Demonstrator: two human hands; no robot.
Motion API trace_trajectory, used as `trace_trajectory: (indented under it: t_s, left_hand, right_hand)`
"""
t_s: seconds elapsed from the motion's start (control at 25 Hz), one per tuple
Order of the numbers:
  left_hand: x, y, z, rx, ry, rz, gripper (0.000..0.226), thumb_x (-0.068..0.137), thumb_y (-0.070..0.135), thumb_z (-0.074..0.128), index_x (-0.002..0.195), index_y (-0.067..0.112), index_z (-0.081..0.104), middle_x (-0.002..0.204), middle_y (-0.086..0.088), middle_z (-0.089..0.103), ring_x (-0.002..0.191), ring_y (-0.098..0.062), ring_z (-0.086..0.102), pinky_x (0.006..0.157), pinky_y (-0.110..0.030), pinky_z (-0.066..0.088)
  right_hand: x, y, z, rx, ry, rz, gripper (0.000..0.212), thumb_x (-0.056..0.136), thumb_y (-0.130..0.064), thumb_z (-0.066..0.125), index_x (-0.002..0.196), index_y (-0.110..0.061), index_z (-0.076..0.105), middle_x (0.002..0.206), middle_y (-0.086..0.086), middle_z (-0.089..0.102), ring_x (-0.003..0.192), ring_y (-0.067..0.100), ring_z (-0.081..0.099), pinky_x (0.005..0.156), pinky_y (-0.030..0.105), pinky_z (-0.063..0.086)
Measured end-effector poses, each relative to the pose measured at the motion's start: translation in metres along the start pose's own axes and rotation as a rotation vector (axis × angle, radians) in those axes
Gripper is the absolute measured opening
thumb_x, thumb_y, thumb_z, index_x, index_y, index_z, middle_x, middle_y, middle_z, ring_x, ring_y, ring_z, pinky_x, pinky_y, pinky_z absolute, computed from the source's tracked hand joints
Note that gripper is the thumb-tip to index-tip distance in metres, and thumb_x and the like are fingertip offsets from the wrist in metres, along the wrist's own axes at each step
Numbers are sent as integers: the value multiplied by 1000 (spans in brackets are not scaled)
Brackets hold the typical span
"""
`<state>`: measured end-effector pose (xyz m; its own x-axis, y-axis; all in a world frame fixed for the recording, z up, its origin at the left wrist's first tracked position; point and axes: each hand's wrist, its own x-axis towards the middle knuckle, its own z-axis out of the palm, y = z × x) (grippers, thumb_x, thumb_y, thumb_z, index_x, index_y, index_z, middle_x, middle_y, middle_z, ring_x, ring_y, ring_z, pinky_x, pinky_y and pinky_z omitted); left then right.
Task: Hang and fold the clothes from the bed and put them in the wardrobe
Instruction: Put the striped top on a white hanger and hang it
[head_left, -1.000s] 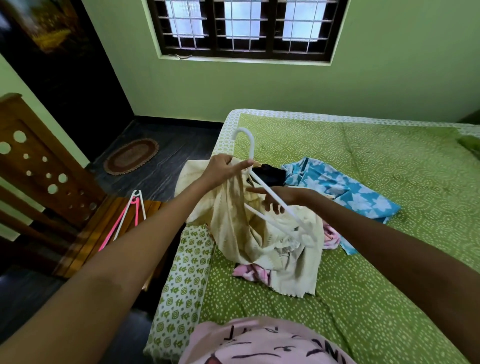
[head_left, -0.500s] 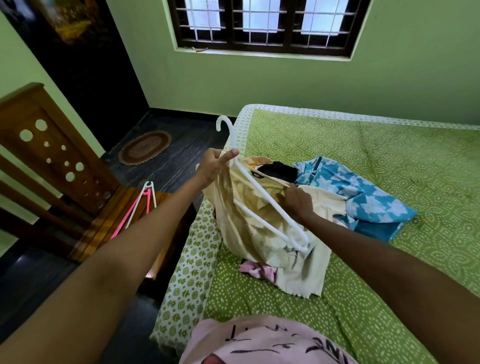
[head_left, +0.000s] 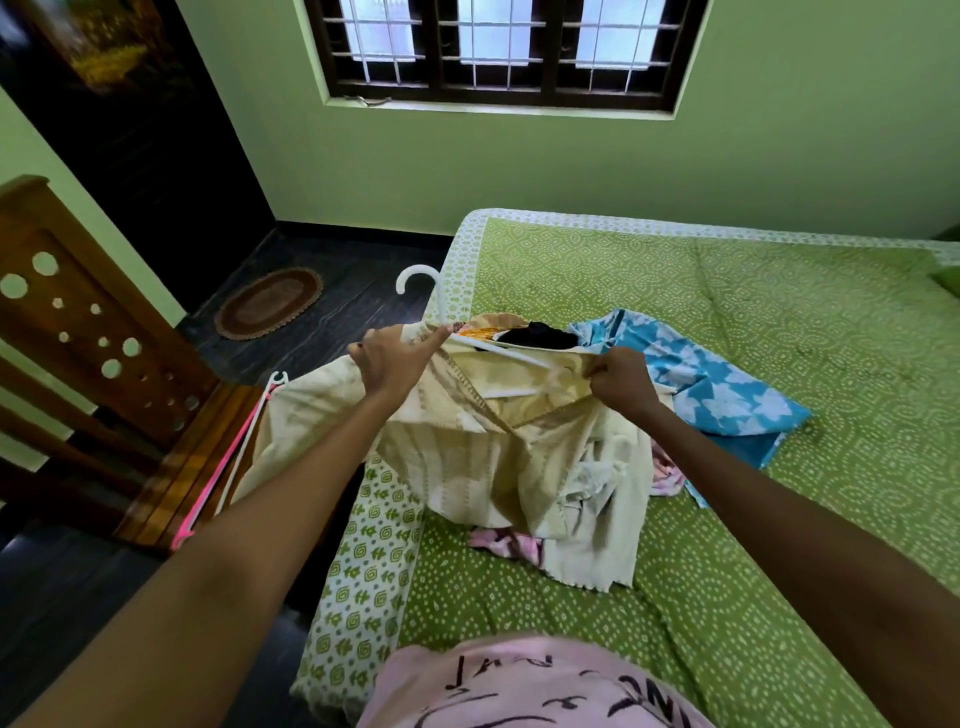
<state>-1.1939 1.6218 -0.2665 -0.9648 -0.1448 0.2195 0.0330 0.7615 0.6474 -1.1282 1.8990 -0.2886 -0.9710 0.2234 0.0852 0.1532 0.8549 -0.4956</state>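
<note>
Fingers (head_left: 441, 335) of both hands pinch cream garment (head_left: 467, 452) over white hanger (head_left: 498, 351).

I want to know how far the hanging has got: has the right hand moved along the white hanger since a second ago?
Yes. The right hand has gone from the white hanger's lower bar to its right shoulder, gripping the cream garment there, nearer the blue floral cloth.

Green walls (head_left: 519, 166), barred window (head_left: 509, 49), dark floor (head_left: 337, 291), oval mat (head_left: 268, 303).
</note>
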Motion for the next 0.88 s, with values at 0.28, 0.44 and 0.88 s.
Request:
trace_trajectory:
  t_s: [0.28,0.44,0.88]
  left_hand:
    - [-5,21,16,32,-66,-6,62,75,71,55,64,9,52,72,-6,58,90,-28,53,88,-42,25]
    - [-9,40,8,-196,-93,-44,63,75,64,62,54,17,25,53,5,34,64,-20,44,80,-36,23]
    - [-12,70,3,-191,-130,173,66,69,72,61,54,19,25,53,4,30,56,-16,36,77,-35,23]
  right_hand:
    - [-42,-62,-4,450,354,-119,30,70,10,60,98,2,51,64,0,47,55,15,46,51,19,27]
    - [-49,-58,6,379,292,69,35,74,2,64,106,0,50,69,1,51,61,19,47,56,25,31]
    - [-44,-99,-5,513,372,-198,5,89,-3,54,93,-6,52,65,0,52,54,13,44,52,20,34]
